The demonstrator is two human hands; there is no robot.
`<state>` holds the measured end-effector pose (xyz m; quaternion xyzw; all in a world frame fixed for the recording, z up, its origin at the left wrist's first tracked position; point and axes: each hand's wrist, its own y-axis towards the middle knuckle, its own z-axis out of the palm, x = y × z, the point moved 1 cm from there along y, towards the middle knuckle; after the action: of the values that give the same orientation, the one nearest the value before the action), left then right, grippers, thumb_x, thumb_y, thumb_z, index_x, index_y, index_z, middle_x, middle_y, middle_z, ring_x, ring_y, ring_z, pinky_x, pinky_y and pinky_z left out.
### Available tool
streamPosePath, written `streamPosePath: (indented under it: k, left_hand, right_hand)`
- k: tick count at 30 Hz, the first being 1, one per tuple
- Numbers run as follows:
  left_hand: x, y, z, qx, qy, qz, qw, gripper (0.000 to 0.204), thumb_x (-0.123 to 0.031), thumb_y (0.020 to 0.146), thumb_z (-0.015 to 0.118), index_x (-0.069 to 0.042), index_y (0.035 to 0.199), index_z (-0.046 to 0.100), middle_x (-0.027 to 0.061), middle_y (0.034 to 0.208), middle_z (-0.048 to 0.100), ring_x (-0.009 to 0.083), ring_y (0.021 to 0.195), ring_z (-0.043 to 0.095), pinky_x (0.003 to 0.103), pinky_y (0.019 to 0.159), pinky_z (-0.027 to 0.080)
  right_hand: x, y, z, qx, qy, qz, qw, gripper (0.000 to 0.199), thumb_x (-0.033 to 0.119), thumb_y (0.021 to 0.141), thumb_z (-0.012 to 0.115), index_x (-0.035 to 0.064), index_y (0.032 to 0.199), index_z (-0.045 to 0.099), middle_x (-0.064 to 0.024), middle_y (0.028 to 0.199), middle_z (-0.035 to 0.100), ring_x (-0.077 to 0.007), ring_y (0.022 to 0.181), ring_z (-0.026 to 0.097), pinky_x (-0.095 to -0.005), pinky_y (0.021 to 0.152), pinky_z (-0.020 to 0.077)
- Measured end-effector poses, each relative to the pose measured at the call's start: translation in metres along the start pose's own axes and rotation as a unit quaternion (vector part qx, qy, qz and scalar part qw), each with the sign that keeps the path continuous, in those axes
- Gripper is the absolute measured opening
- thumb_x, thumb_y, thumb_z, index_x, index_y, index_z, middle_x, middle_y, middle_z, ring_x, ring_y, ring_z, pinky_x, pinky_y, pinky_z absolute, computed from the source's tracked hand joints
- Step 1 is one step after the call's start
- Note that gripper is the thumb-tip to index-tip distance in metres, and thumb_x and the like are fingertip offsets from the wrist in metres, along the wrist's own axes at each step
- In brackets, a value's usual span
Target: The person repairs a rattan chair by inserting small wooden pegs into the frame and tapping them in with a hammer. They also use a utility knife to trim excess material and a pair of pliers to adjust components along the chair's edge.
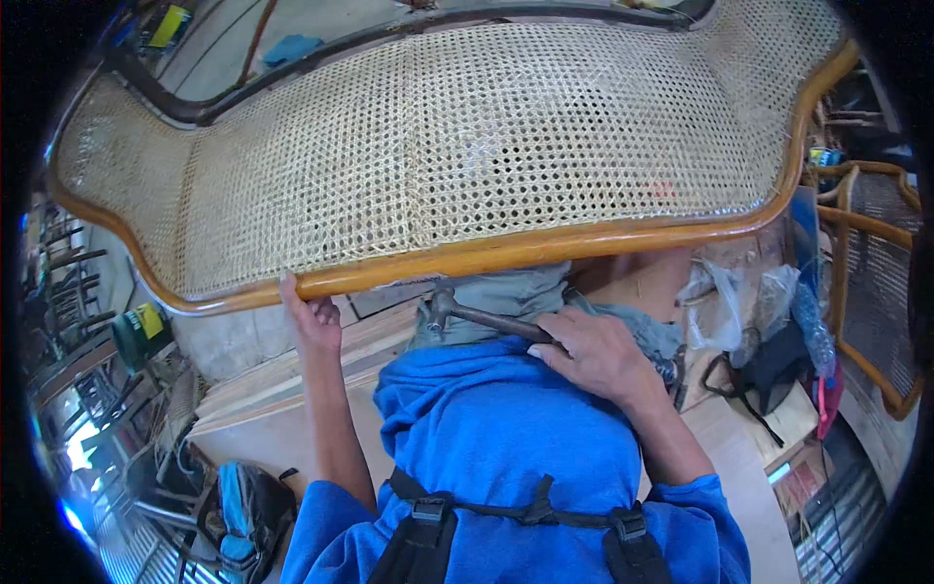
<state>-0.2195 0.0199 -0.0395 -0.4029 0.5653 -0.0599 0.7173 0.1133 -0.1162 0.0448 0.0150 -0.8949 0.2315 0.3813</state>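
Observation:
A large curved wooden frame with a woven cane panel spans the upper part of the head view, its near brown rail lying across above my lap. My left hand grips that rail left of the middle, with the thumb up against its edge and the other fingers curled below. In my right hand is a hammer, held by its handle above my lap. The hammer's metal head points left and sits just below the rail, apart from it. The frame's far edge is a dark curved rail.
At the right, another brown frame with a cane panel leans near clear plastic bags and a black bag. A backpack lies at the lower left. Wooden boards are beside my left arm, with cluttered wooden pieces beyond.

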Motion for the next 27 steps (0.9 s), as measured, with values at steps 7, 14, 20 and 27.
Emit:
streamPosePath:
  k: [7, 14, 20, 27]
  left_hand:
    - [-0.002, 0.007, -0.004, 0.012, 0.022, -0.011, 1.0, 0.039, -0.057, 0.079, 0.061, -0.021, 0.074, 0.048, -0.0087, 0.043, 0.029, 0.0045, 0.031, 0.028, 0.019, 0.028, 0.022]
    - [-0.013, -0.016, -0.012, 0.069, 0.199, -0.083, 0.974, 0.059, -0.069, 0.08, 0.052, -0.01, 0.077, 0.052, -0.0091, 0.047, 0.028, 0.0028, 0.034, 0.023, 0.019, 0.031, 0.019]
    - [-0.01, -0.082, 0.016, 0.217, 0.147, -0.07, 0.963, 0.061, -0.064, 0.089, 0.041, -0.006, 0.08, 0.056, -0.0063, 0.051, 0.035, 0.0035, 0.035, 0.024, 0.017, 0.032, 0.023]
    - [0.041, -0.153, 0.125, 0.491, -0.202, -0.381, 0.757, 0.074, -0.069, 0.087, 0.032, -0.002, 0.105, 0.059, 0.01, 0.086, 0.06, 0.0235, 0.076, 0.06, 0.035, 0.064, 0.052]
  right_hand:
    - [-0.002, -0.012, 0.022, -0.001, -0.039, -0.009, 0.999, 0.028, 0.029, 0.083, 0.061, 0.0078, 0.101, 0.056, -0.0144, 0.088, 0.06, -0.0341, 0.082, 0.062, -0.0454, 0.07, 0.0499]
    - [-0.01, -0.017, 0.013, -0.083, -0.065, -0.024, 0.994, 0.032, 0.031, 0.078, 0.066, 0.0094, 0.1, 0.06, -0.0126, 0.088, 0.06, -0.0324, 0.082, 0.061, -0.043, 0.069, 0.0504]
    - [-0.035, -0.024, 0.023, -0.147, -0.065, -0.018, 0.987, 0.036, 0.031, 0.076, 0.068, 0.0089, 0.104, 0.06, -0.0126, 0.09, 0.059, -0.0318, 0.086, 0.058, -0.0428, 0.073, 0.0491]
    - [-0.044, -0.034, 0.0, -0.336, 0.064, -0.025, 0.939, 0.017, 0.009, 0.079, 0.066, 0.0031, 0.094, 0.063, -0.013, 0.087, 0.062, -0.0287, 0.08, 0.06, -0.0368, 0.072, 0.049]
